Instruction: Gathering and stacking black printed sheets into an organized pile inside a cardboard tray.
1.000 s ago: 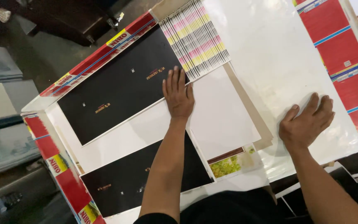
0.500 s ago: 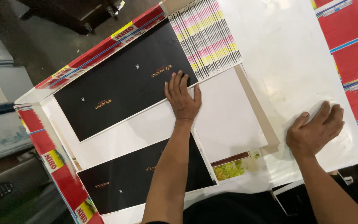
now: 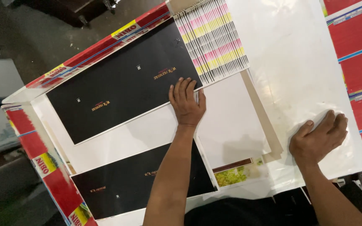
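My left hand [image 3: 186, 101] lies flat, fingers together, on the edge of a large printed sheet where its black panel [image 3: 122, 86] meets a white sheet [image 3: 231, 121]. My right hand [image 3: 319, 138] presses flat with spread fingers on a glossy white sheet [image 3: 290, 62] to the right. Neither hand grips anything. A second black panel [image 3: 135, 184] lies under my left forearm, nearer to me.
A stack of sheets fanned out with pink, yellow and grey striped edges [image 3: 214, 39] lies above my left hand. Red printed sheets [image 3: 357, 46] lie at the right. A red and yellow printed border [image 3: 38, 159] runs along the left. Dark floor [image 3: 42, 29] shows beyond the table.
Both hands stay pressed flat on the sheets. The view has shifted slightly, and my right hand sits a little further right and lower on the glossy sheet.
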